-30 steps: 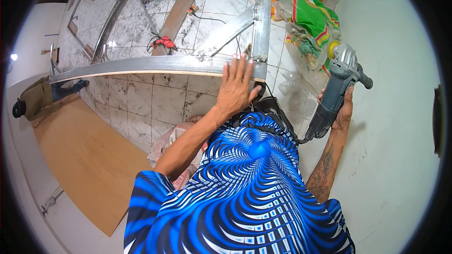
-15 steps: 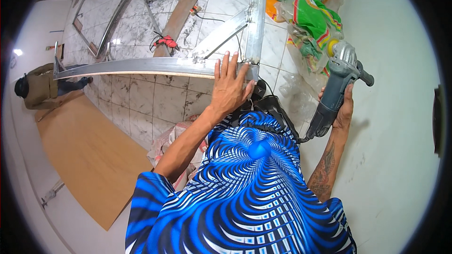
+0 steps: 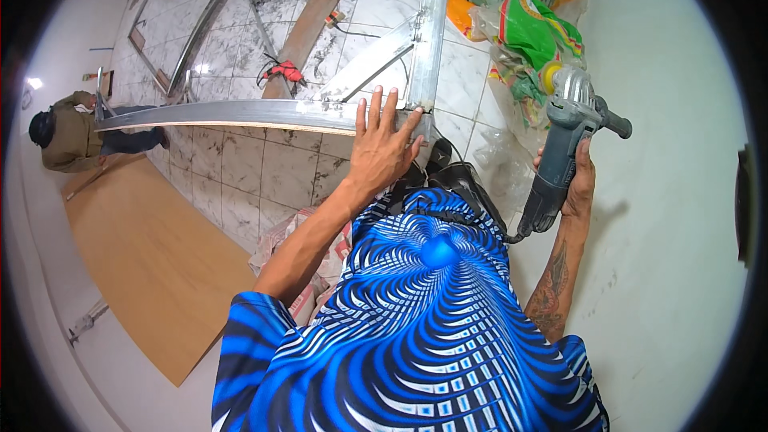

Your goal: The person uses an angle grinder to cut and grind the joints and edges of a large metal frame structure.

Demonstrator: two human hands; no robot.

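Observation:
My left hand lies with its fingers stretched out across the near bar of a metal frame, close to the corner where an upright bar and a slanting brace meet it. In my right hand is a dark angle grinder, gripped round its body and held up to the right of the frame. The grinder's disc shows a yellow face and points away from me; its side handle sticks out to the right. A cord leaves the grinder's lower end.
A co-worker crouches by the frame's far left end. A brown board lies at the left. Beyond the frame are a red power tool, a wooden plank and another frame. Plastic sacks lie near the right wall.
The co-worker has shifted, with an arm now reaching to the frame's left end. My left hand still rests by the corner, and the grinder has barely moved.

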